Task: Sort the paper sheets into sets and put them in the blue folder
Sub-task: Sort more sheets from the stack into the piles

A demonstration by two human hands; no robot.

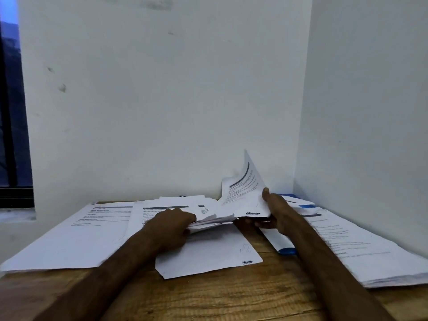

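Over the table (208,297), left hand (170,224) clenched round a paper bundle (213,220) (right hand (274,213) pinching one lifted sheet (243,188)).

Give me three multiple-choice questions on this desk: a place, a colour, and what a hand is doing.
1. Where does the folder show a corner?
A) beside the right forearm
B) at the table's left edge
C) by the window
2. What colour is the table?
A) black
B) wood brown
C) green
3. What is the right hand doing?
A) resting flat
B) holding a pen
C) lifting a printed sheet
Answers: 1 A, its blue corner peeks from under papers there; 2 B, grain shows on the bare top; 3 C, thumb and fingers pinch the raised sheet.
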